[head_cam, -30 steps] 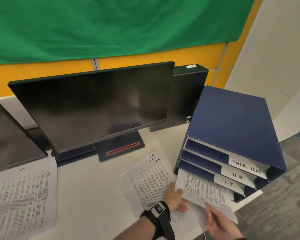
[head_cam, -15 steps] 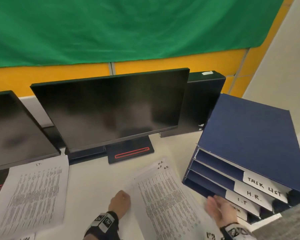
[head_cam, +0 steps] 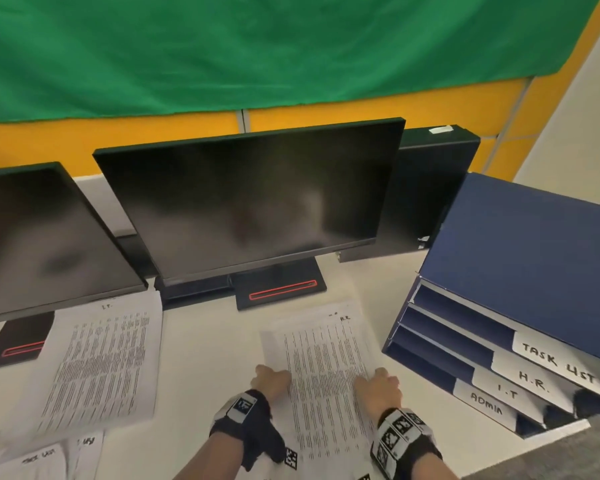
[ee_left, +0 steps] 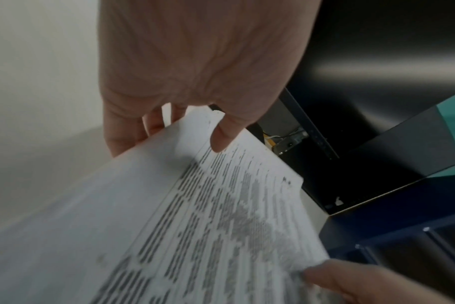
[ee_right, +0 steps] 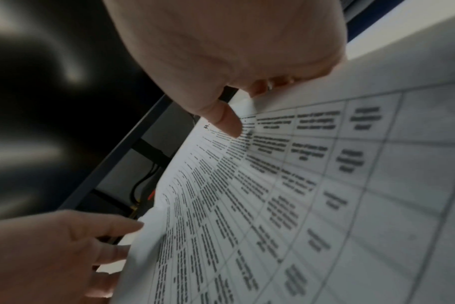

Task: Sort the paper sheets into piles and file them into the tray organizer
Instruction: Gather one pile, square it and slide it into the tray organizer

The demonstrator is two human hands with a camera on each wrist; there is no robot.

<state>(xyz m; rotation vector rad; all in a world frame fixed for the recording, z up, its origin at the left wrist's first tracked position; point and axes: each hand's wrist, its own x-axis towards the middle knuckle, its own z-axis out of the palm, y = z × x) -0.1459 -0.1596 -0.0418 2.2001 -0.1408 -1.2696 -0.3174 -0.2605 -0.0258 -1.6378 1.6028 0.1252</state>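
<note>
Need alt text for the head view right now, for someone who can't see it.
Both hands, left hand and right hand, grip the side edges of the H.R. paper stack on the white desk, beside the blue tray organizer labelled TASK LIST, H.R., I.T, ADMIN. Another printed pile lies left.

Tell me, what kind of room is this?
Probably an office desk: two dark flat monitors, printed paper sheets held by both hands, and a blue tray organizer labelled TASK LIST, H.R., I.T and ADMIN.
</note>
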